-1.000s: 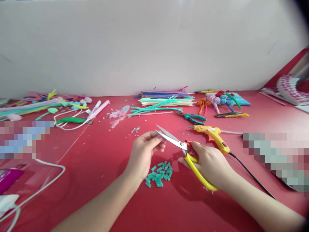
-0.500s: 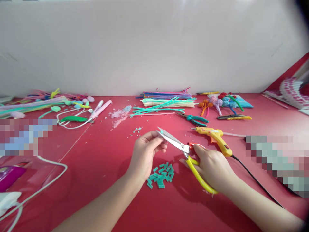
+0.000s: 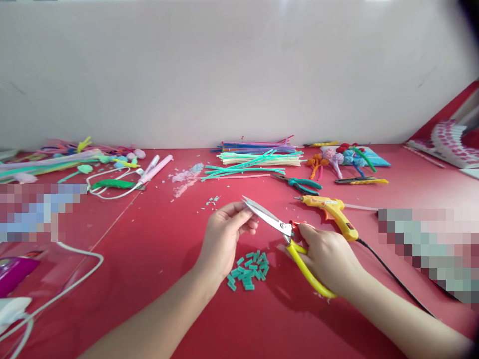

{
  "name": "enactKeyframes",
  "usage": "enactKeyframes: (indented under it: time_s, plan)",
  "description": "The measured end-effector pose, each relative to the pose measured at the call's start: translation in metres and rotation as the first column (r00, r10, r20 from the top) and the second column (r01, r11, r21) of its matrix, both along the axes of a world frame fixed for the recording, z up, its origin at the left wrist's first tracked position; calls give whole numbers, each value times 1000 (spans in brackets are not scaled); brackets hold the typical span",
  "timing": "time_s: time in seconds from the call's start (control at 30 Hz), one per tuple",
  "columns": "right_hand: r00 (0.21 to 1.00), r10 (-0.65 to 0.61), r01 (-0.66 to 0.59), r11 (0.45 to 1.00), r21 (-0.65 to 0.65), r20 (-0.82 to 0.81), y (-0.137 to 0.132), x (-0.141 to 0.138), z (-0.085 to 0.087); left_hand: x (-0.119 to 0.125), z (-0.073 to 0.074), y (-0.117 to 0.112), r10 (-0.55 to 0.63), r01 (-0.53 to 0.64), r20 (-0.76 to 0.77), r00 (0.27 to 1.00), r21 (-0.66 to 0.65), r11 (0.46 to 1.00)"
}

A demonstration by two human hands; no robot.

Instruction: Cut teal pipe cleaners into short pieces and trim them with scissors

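My right hand [image 3: 327, 257] grips the yellow handles of a pair of scissors [image 3: 273, 222] whose steel blades point up and left, nearly closed. My left hand [image 3: 226, 234] pinches its fingers together right at the blade tips; what it holds is hidden or too small to name. Below and between my hands lies a small heap of short teal pieces [image 3: 249, 269] on the red table [image 3: 157, 279].
A yellow glue gun [image 3: 331, 209] with a black cord lies just right of my right hand. Teal-handled pliers [image 3: 301, 183], bundles of coloured pipe cleaners [image 3: 258, 154], small pipe-cleaner flowers [image 3: 344, 154], a pink tool [image 3: 155, 168] and white cables [image 3: 63, 291] lie about.
The scissor blades, spread apart a second ago, have come together at my left fingertips. Both hands stay in nearly the same place.
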State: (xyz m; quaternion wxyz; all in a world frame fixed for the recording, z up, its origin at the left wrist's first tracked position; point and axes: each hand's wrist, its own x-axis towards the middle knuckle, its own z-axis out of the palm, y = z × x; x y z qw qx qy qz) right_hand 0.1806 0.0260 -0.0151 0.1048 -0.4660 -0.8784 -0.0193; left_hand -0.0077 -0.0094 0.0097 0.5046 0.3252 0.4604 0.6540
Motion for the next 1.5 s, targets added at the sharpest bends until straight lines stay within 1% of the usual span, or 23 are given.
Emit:
enactKeyframes:
  time_s: [0.17, 0.3, 0.37, 0.43, 0.47, 0.53, 0.6, 0.7, 0.77, 0.8, 0.87, 0.97, 1.07, 1.17, 1.27, 1.33, 1.4, 1.43, 1.5]
  plan:
    - [1000, -23, 23, 999, -35, 7, 2, 1, 3, 0, 3, -1, 1, -2, -9, 1000, -25, 1000]
    - [997, -74, 70, 993, -96, -34, 5, 0, 10, 0, 3, -2, -26, 25, -15, 1000, -38, 999]
    - [991, -113, 105, 988, -111, -71, 6, -2, 14, 1, 1, -2, -60, 59, -31, 998, -56, 997]
    - [984, -127, 111, 986, -127, -124, 8, -4, 16, 3, -1, -2, -119, 113, -72, 990, -85, 990]
    - [978, -127, 104, 984, -147, -163, 8, -5, 17, 4, -2, -2, -156, 147, -100, 983, -98, 984]
    - [958, -116, 53, 970, -235, -263, 8, -7, 19, 7, -4, -2, -244, 225, -162, 956, -125, 966]
    - [911, -117, -40, 930, -366, -396, 7, -9, 22, 11, -4, -3, -329, 304, -210, 921, -144, 942]
    - [820, -170, -182, 828, -531, -547, 3, -10, 31, 17, -2, -5, -426, 382, -264, 865, -202, 902]
    - [790, -207, -226, 777, -588, -577, 1, -10, 36, 20, 0, -7, -474, 412, -293, 830, -249, 876]
    - [787, -218, -232, 762, -605, -577, 0, -10, 37, 22, 0, -7, -490, 421, -307, 816, -266, 867]
    - [792, -229, -227, 750, -621, -566, 0, -9, 37, 23, 0, -9, -505, 429, -325, 800, -280, 859]
    - [804, -238, -188, 768, -612, -545, 1, -9, 33, 23, -1, -10, -492, 417, -334, 804, -274, 867]
    - [821, -214, -175, 788, -591, -529, 0, -10, 29, 24, -2, -10, -469, 403, -319, 824, -253, 880]
    - [833, -178, -189, 798, -573, -523, -1, -12, 30, 26, -1, -9, -456, 392, -318, 831, -247, 886]
    - [839, -176, -181, 803, -568, -515, 0, -10, 31, 22, 1, -6, -437, 376, -354, 827, -230, 898]
    - [855, -173, -128, 842, -523, -489, 6, -5, 31, 15, 2, -2, -386, 329, -418, 823, -204, 922]
    - [892, -176, -18, 906, -423, -416, 15, 1, 30, 3, 0, 3, -301, 238, -531, 792, -185, 953]
    - [914, -188, 46, 929, -367, -361, 21, 4, 28, -4, -1, 6, -251, 182, -603, 757, -175, 968]
    - [947, -225, 149, 941, -305, -231, 32, 9, 24, -18, -8, 13, -197, 100, -725, 660, -176, 979]
